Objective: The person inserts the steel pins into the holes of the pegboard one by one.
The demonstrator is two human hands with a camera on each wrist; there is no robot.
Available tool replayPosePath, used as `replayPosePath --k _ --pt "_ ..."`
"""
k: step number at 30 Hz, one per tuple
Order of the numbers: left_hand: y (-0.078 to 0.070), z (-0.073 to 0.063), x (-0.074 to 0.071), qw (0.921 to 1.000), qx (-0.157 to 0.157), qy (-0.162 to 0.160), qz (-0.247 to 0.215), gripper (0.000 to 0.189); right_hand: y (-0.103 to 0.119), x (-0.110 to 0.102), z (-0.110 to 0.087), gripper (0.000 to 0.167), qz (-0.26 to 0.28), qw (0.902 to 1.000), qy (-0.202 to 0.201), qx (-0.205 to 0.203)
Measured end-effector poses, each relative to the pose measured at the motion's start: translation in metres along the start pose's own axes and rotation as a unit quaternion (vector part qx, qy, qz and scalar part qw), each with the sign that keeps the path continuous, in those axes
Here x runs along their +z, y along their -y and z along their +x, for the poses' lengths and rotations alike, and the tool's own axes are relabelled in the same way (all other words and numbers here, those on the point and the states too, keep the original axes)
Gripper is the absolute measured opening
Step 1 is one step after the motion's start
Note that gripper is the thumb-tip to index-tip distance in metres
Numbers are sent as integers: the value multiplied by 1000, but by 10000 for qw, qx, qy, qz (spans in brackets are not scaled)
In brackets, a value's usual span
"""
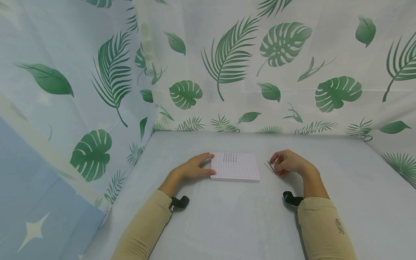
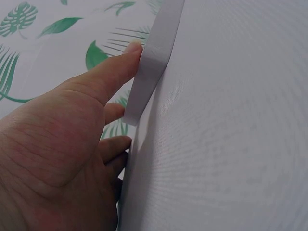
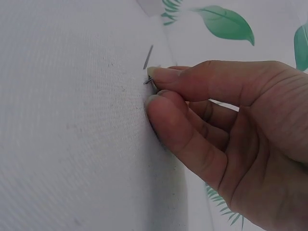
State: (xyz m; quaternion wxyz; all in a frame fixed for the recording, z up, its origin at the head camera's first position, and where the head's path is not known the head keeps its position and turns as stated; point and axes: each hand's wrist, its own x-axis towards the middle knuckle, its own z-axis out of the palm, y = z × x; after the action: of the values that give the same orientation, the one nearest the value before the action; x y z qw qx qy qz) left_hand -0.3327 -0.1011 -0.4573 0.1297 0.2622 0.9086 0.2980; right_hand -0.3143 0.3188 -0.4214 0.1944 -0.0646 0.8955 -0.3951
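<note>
A white pegboard [image 1: 240, 170] with a grid of small holes lies flat on the table; several thin dark pins [image 1: 230, 157] stand in it toward the far left. My left hand [image 1: 193, 167] rests at the board's left side, thumb on the near corner and fingers by the far one. In the left wrist view the thumb touches the board's edge [image 2: 150, 62]. To the board's right, my right hand [image 1: 290, 163] is low over a few loose thin metal pins [image 1: 269, 166]. Its thumb and forefinger pinch a pin [image 3: 152, 84], while another pin [image 3: 148, 57] lies just beyond.
The pale cloth-covered table [image 1: 234, 220] runs back to a leaf-patterned curtain [image 1: 227, 72]. More curtain hangs on the left. Black wrist cameras [image 1: 180, 201] are strapped over both sleeves.
</note>
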Motion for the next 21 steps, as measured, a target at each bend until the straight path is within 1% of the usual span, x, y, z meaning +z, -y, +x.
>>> replayPosePath --k 1,5,21 --pt "0 0 0 10000 0 1 -13 88 0 0 0 32 56 10000 1 74" --pt "-1 0 0 10000 -1 11 -33 88 0 1 1 31 79 9998 59 155" --pt "-4 -2 0 10000 -87 -30 3 88 -2 3 3 28 -31 9999 59 95"
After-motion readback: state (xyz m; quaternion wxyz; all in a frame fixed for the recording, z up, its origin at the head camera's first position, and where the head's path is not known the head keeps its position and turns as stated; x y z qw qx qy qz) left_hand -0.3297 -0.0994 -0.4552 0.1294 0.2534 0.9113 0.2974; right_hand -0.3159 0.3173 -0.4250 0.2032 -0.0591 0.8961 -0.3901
